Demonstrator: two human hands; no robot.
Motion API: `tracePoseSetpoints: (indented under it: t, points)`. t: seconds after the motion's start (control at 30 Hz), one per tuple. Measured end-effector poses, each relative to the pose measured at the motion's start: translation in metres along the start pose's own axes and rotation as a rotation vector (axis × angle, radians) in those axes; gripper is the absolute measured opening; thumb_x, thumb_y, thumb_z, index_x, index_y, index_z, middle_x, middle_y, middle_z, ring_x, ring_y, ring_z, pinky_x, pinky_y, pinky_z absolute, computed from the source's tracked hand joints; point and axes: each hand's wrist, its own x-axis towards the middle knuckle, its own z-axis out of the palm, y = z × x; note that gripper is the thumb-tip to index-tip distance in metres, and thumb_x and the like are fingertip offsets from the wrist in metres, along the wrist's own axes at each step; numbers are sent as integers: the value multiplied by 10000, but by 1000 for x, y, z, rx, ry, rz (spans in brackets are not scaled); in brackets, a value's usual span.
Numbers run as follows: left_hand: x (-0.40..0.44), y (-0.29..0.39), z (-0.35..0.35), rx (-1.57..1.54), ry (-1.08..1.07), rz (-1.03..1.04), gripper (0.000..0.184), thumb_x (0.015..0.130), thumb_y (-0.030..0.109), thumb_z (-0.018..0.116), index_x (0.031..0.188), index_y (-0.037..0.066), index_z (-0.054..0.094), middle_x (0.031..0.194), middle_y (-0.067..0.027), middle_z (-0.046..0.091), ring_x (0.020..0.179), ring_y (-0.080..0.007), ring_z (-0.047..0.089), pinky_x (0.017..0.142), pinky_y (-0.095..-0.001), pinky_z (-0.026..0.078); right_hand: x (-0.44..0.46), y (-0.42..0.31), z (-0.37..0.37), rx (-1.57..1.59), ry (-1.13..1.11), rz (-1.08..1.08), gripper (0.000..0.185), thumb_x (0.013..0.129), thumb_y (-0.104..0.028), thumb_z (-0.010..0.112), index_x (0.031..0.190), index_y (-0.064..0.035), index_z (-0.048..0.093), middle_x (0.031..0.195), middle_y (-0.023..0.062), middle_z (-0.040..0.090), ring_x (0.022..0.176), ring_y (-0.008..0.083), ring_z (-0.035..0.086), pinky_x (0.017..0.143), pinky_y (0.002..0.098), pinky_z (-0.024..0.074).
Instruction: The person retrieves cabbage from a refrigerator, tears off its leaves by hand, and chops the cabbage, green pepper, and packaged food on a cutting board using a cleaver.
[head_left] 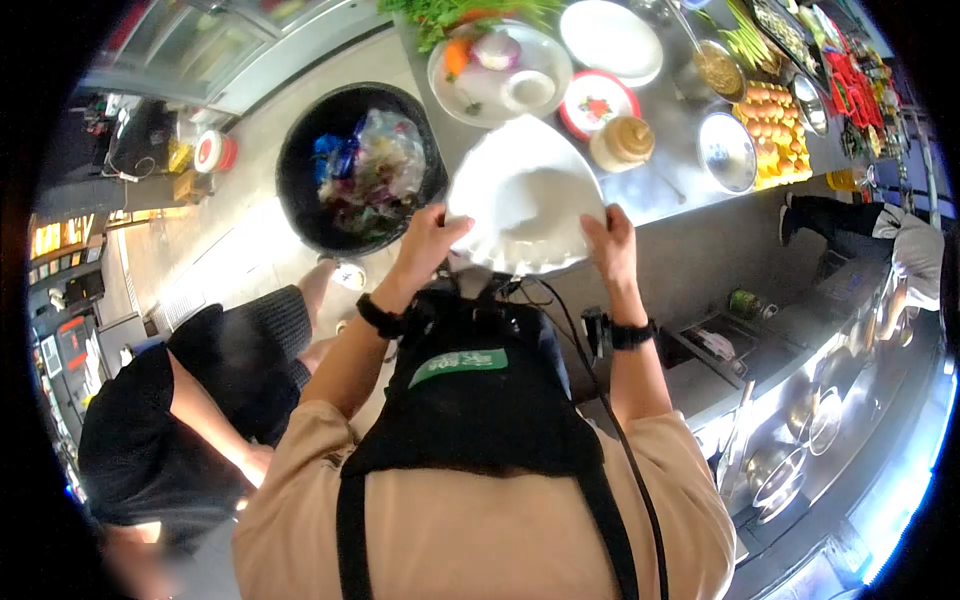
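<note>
A large white dish (pixel 530 190) with a scalloped edge is held in front of my black apron, at the counter's near edge. My left hand (pixel 433 240) grips its left rim, thumb on the inner side. On the opposite rim my right hand (pixel 612 243) is closed in the same way. The dish shows no food inside. Just beyond it on the metal counter (pixel 660 190) stand a tan-lidded jar (pixel 622 143) and a red-rimmed plate (pixel 598 104).
A black bin (pixel 290 170) of rubbish stands at left, near a seated person (pixel 200 400) in black. The counter holds a vegetable plate (pixel 445 90), a white oval plate (pixel 612 42), a metal bowl (pixel 727 152) and egg trays (pixel 775 130). Another person (pixel 915 250) stands far right.
</note>
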Motion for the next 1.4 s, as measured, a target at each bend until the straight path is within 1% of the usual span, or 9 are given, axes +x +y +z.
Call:
tracePoseSetpoints:
  t: [0.1, 0.2, 0.47, 0.6, 0.7, 0.93, 1.03, 1.17, 1.4]
  points:
    - [78, 44, -35, -179, 29, 415, 292, 902, 138, 649, 1115, -62, 633, 944, -88, 701, 811, -134, 666, 771, -289, 529, 72, -51, 10, -24, 106, -317, 294, 847, -211, 697, 920, 36, 558, 799, 94, 610, 716, 124, 570, 591, 293, 481]
    - [-24, -16, -45, -584, -174, 141, 259, 865, 73, 650, 1093, -50, 644, 970, -95, 704, 831, -145, 676, 772, -293, 535, -58, -41, 44, 44, 19, -93, 247, 867, -188, 678, 856, 9, 529, 753, 51, 548, 673, 103, 471, 577, 267, 415]
    - [-53, -50, -161, -685, -267, 190, 332, 846, 98, 652, 1130, -70, 619, 1027, -123, 699, 876, -183, 692, 854, -327, 531, -108, -86, 158, -84, 2, -65, 225, 871, -160, 671, 863, -8, 506, 756, 37, 557, 709, 99, 500, 588, 274, 438]
    - [-57, -77, -221, -844, -244, 179, 306, 851, 150, 671, 1082, -49, 647, 981, -109, 710, 846, -141, 681, 763, -272, 533, -123, -99, 223, 19, -79, -64, 511, 914, -310, 658, 1244, 40, 484, 1126, 202, 595, 1035, 249, 567, 871, 392, 492]
    - [-68, -77, -281, -292, -130, 221, 315, 851, 233, 693, 1024, -30, 689, 951, -99, 716, 828, -149, 666, 763, -266, 528, -147, -161, 281, 119, -154, -28, 907, 917, -404, 636, 1545, -2, 120, 1536, 299, 253, 1400, 381, 332, 1095, 517, 379]
    - [-68, -132, -362, -779, -237, 65, 362, 887, 94, 632, 1198, -85, 587, 1081, -112, 672, 940, -190, 654, 854, -313, 525, -92, -116, 372, 576, -377, 113, 581, 830, 12, 568, 1392, 32, 421, 1333, 183, 511, 1203, 305, 521, 998, 404, 446]
    - [-87, -130, -426, -569, -251, -38, 387, 952, 228, 628, 1210, -52, 558, 1042, -117, 664, 964, -206, 659, 809, -355, 567, -81, -129, 423, 107, -367, -224, 560, 783, 2, 572, 1334, 36, 474, 1259, 167, 564, 1143, 282, 556, 948, 381, 457]
    - [-85, -195, -554, -460, -173, 19, 458, 964, 381, 618, 1185, -9, 524, 1075, -146, 614, 1059, -258, 648, 807, -399, 591, -70, -166, 510, 52, -207, -65, 580, 762, -30, 536, 1331, 56, 466, 1181, 202, 608, 1100, 275, 577, 909, 338, 460]
    - [-67, -271, -809, 35, 235, 57, 464, 910, 412, 668, 1075, -18, 612, 951, -160, 672, 837, -225, 672, 692, -342, 558, -21, -215, 635, -1019, 82, -32, 620, 803, -34, 522, 1400, 72, 390, 1171, 332, 615, 1085, 468, 610, 911, 491, 511]
